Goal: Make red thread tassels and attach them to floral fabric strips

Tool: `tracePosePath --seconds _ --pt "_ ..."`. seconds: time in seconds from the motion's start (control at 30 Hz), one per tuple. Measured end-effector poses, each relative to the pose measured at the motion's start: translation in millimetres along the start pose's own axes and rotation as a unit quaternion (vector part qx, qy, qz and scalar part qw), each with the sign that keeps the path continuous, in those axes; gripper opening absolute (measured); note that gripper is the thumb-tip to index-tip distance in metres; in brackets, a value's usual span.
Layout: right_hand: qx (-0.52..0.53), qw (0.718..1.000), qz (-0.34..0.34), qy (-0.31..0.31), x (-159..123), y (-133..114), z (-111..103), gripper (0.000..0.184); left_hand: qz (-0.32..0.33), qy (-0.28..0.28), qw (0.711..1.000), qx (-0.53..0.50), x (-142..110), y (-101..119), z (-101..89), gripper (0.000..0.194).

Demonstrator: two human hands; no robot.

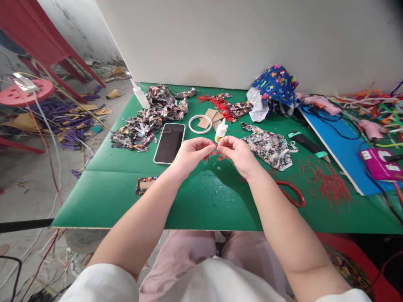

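My left hand point(195, 152) and my right hand point(234, 152) meet over the middle of the green table, fingertips pinched close together. Red thread point(206, 158) hangs in short strands under the left fingers, and more red shows by the right ones. The exact grip of the right fingers is too small to make out. Just beyond the hands stands a small white glue bottle point(221, 130). A white ring of tape point(200, 124) and brown card pieces point(211, 117) lie behind it. To the left rests a phone point(170, 143); to the right lies floral fabric point(270, 144).
Dark floral pieces point(163, 107) and a white squeeze bottle point(140, 95) occupy the back left. Rightward are a utility knife point(308, 144), red-handled scissors point(294, 193), tangled red thread point(330, 182), a blue board point(336, 147) and pink glue guns point(321, 102). A grey wall point(220, 42) stands behind.
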State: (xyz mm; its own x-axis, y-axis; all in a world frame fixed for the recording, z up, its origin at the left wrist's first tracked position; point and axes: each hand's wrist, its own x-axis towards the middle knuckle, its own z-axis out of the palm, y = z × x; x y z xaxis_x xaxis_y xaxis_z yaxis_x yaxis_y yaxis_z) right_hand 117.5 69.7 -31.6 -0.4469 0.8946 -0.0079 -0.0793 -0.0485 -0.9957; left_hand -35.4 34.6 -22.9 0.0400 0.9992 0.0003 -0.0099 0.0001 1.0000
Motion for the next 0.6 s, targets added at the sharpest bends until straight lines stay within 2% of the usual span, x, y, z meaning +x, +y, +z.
tracePosePath --seconds 0.13,0.3,0.43,0.6 --pt "0.020 1.000 0.005 -0.007 -0.5 -1.4 -0.4 0.023 0.000 0.006 1.000 -0.005 0.1 0.1 0.3 0.024" --pt "-0.011 0.999 -0.031 0.012 1.3 1.9 -0.9 0.028 -0.002 -0.003 1.000 -0.005 0.1 -0.6 0.1 0.023" --pt "-0.049 0.996 -0.052 0.051 2.2 4.1 -1.3 0.018 -0.013 -0.003 1.000 0.010 0.2 -1.4 0.6 0.024" --pt "-0.001 0.997 -0.041 0.058 0.6 1.0 -1.6 0.017 -0.010 0.004 1.000 -0.013 0.8 -1.4 0.6 0.026"
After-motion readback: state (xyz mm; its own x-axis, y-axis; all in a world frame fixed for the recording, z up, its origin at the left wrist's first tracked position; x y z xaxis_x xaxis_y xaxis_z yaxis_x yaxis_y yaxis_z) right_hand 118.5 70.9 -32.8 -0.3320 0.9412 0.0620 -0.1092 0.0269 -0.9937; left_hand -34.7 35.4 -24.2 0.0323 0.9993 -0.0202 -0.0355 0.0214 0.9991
